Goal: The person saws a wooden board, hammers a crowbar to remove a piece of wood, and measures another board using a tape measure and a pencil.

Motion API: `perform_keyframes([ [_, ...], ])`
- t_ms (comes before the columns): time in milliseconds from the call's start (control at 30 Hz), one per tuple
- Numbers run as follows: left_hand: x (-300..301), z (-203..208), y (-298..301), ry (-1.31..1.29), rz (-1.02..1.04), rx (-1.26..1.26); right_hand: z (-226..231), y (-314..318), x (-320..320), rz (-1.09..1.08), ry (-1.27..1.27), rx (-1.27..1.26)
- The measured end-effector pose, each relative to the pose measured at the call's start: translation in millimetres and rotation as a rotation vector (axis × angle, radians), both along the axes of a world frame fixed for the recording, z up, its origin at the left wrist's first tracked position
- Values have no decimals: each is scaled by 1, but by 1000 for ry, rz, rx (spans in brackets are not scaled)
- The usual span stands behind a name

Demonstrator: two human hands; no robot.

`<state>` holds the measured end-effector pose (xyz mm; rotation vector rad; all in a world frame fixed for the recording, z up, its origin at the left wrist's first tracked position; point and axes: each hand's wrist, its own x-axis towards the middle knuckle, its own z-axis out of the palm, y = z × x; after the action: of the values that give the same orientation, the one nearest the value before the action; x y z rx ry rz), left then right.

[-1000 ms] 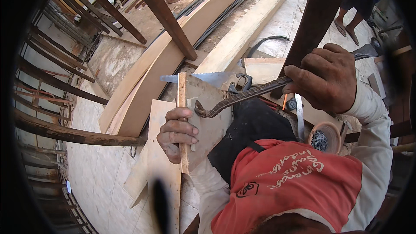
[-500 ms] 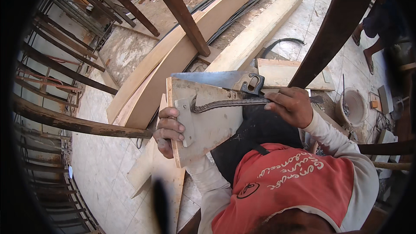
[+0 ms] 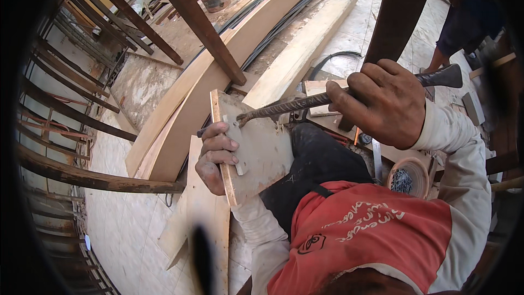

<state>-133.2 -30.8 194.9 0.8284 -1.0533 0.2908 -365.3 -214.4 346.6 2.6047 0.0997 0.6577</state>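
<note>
Here the left hand (image 3: 214,158) is locked in a grip, its fingers (image 3: 219,143) bent and stacked one above another, tips turned rightward. The left forearm (image 3: 261,240) is angled up and forward from the torso. Across on the other side, the right hand (image 3: 385,104) is raised, knuckles turned upward, the grip drawn tight. The right forearm (image 3: 456,136) is slanted inward, and the elbow is sharply bent.
</note>
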Motion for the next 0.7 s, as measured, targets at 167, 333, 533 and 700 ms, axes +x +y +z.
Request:
perform_keyframes([
  [167, 2, 2, -6, -55, 10, 30, 19, 5, 1, 14, -30, -127],
  [333, 6, -2, -6, 101, -138, 15, 41, -16, 18, 87, -81, -99],
  [533, 7, 5, -2, 151, -89, 56, 30, 3, 14, 71, -167, -235],
  [700, 1, 7, -1, 123, 10, 71, 22, -2, 17, -36, -60, -77],
])
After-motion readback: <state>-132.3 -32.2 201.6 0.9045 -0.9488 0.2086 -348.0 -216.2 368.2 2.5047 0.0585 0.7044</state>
